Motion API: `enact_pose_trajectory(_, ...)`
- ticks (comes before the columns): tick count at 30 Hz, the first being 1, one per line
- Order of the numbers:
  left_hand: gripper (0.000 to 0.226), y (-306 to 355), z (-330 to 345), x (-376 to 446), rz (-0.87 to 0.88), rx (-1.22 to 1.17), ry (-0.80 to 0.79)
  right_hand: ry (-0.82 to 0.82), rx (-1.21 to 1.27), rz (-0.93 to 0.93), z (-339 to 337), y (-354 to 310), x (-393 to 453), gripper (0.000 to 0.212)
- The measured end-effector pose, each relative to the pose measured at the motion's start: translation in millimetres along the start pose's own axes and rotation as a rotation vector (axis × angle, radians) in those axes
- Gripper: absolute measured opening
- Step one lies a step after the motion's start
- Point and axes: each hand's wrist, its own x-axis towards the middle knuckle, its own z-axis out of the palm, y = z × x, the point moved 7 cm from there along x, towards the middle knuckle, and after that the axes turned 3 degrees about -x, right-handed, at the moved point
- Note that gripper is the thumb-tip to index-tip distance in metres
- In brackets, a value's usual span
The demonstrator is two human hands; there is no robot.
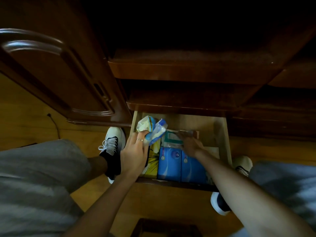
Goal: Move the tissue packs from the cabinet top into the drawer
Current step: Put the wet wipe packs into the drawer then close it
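Open drawer (pixel 226 134), tissue packs (pixel 153 131) in left fingers (pixel 142 134)

Left hand (pixel 135 154) fingers curled gripping; right hand (pixel 190 144) reaching forward.

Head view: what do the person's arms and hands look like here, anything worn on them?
Both forearms are bare, with no sleeves, gloves or watch in view. The left hand wears thin, light-coloured metal rings on one finger, seemingly two bands. The right hand shows no ring, though its fingers are blurred.
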Motion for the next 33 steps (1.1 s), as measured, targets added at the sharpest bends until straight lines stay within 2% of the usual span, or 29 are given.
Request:
enact_pose_trajectory(2,0.034,-1,0,-3,-0.005,-0.008,-0.01,-0.008,0.026,0.031,1,-1,-2,0.062)
enact_pose_trajectory(5,0.039,-6,-2,-7,-0.062,-0.031,-0.017,0.167,-0.084,0.069,-19,-9,-6,0.06)
enact_pose_trajectory(7,0.039,-10,-4,-7,-0.094,-0.036,-0.011,0.224,-0.087,0.1,-29,-12,-5,0.053)
enact_pose_trajectory(11,0.036,-12,-9,-6,-0.101,-0.065,0.022,0.136,0.18,0.108,-39,-14,-5,0.029)
enact_pose_trajectory(12,0.036,-11,-11,-7,-0.1,-0.069,0.025,0.172,0.242,0.101,-45,-15,-7,0.028)
enact_pose_trajectory(14,0.035,-12,-10,-9,-0.104,-0.057,0.021,0.344,0.269,0.053,-62,-18,-16,0.029)
enact_pose_trajectory(16,0.033,-12,-9,-11,-0.111,-0.038,0.01,0.518,0.125,-0.027,-73,-23,-26,0.03)
enact_pose_trajectory(17,0.032,-12,-9,-12,-0.115,-0.035,0.004,0.547,0.052,-0.066,-72,-25,-29,0.031)
enact_pose_trajectory(18,0.033,-12,-8,-12,-0.121,-0.037,-0.002,0.505,-0.008,-0.09,-66,-26,-29,0.032)
enact_pose_trajectory(21,0.034,-12,-8,-13,-0.133,-0.036,-0.012,0.105,-0.14,-0.054,-28,-20,-25,0.031)
enact_pose_trajectory(22,0.034,-12,-7,-13,-0.135,-0.031,-0.015,0.018,-0.178,-0.042,-17,-18,-26,0.027)
enact_pose_trajectory(24,0.033,-13,-6,-13,-0.135,-0.029,-0.015,0.033,-0.195,-0.02,-10,-13,-28,0.024)
enact_pose_trajectory(27,0.036,-12,-6,-13,-0.118,-0.046,-0.007,0.314,-0.113,0.03,-28,-7,-28,0.023)
enact_pose_trajectory(28,0.037,-13,-5,-13,-0.114,-0.046,-0.01,0.404,-0.072,0.022,-34,-5,-27,0.026)
enact_pose_trajectory(29,0.038,-13,-4,-13,-0.114,-0.044,-0.014,0.428,-0.054,0.008,-35,-4,-24,0.034)
enact_pose_trajectory(31,0.038,-14,-3,-14,-0.11,-0.034,-0.011,0.264,-0.041,0.009,-23,-2,-12,0.053)
enact_pose_trajectory(33,0.038,-14,-2,-13,-0.111,-0.031,-0.009,0.039,-0.024,0.079,-3,5,-4,0.06)
